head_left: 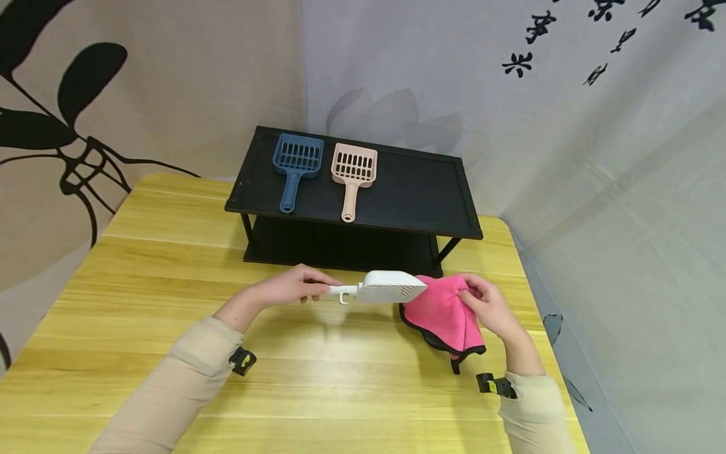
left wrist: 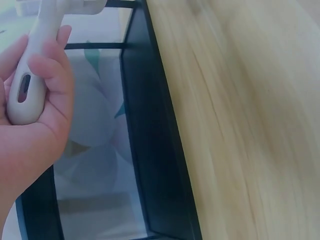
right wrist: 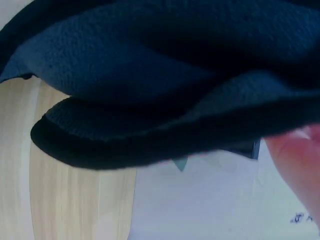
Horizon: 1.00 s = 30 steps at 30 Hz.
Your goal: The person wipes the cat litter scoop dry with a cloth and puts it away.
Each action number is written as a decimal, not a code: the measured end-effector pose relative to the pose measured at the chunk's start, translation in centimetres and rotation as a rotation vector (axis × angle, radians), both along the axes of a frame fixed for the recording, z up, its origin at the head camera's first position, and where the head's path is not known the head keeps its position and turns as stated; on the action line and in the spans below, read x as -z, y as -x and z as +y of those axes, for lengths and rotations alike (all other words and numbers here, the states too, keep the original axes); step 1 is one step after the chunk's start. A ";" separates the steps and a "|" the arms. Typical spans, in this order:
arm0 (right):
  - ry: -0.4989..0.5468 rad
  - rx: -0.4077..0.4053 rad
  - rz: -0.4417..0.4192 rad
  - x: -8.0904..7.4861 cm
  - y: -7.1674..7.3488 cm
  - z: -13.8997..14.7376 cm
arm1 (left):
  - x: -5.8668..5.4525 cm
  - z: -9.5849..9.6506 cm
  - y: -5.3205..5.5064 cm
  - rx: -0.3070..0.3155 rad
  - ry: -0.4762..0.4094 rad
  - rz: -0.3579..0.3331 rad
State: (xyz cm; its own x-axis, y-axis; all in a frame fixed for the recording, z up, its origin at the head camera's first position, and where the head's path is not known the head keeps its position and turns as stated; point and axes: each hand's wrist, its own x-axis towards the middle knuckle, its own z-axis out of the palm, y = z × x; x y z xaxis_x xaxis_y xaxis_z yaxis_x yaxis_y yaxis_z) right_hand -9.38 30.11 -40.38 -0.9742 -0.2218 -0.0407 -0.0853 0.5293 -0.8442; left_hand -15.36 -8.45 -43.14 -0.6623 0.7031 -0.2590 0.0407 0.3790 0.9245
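My left hand (head_left: 293,286) grips the handle of a white litter scoop (head_left: 391,287), held sideways above the table with its slotted end to the right. In the left wrist view, fingers curl round the scoop's pale handle (left wrist: 34,95), which has an oblong hole near its end. My right hand (head_left: 489,304) pinches a pink cloth (head_left: 442,312) with black edging, bunched beside the scoop's tip and overlapping it in the head view. The cloth's dark underside (right wrist: 120,75) fills much of the right wrist view, with part of the right hand at its edge.
Behind the hands stands a black two-tier rack (head_left: 420,189) on the wooden table (head_left: 317,391). On its top lie a blue litter scoop (head_left: 292,180) and a pale pink litter scoop (head_left: 351,176), side by side. A printed curtain (head_left: 595,157) hangs behind.
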 end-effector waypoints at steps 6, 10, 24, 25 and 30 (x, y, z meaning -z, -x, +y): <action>0.016 0.091 0.042 -0.8 -0.4 1.3 | -0.5 0.5 -0.1 -0.019 -0.047 -0.017; 0.022 0.128 0.081 -1.0 -0.5 2.0 | -0.9 1.2 -0.1 -0.045 -0.077 -0.047; -0.044 0.236 0.096 -1.1 -1.2 3.7 | -3.2 5.3 -0.3 -0.059 -0.332 -0.186; -0.045 0.240 0.093 -1.1 -1.2 3.7 | -3.4 5.7 -0.3 -0.061 -0.352 -0.197; -0.055 0.260 0.077 -1.1 -1.3 3.9 | -3.8 7.0 -0.2 -0.084 -0.468 -0.286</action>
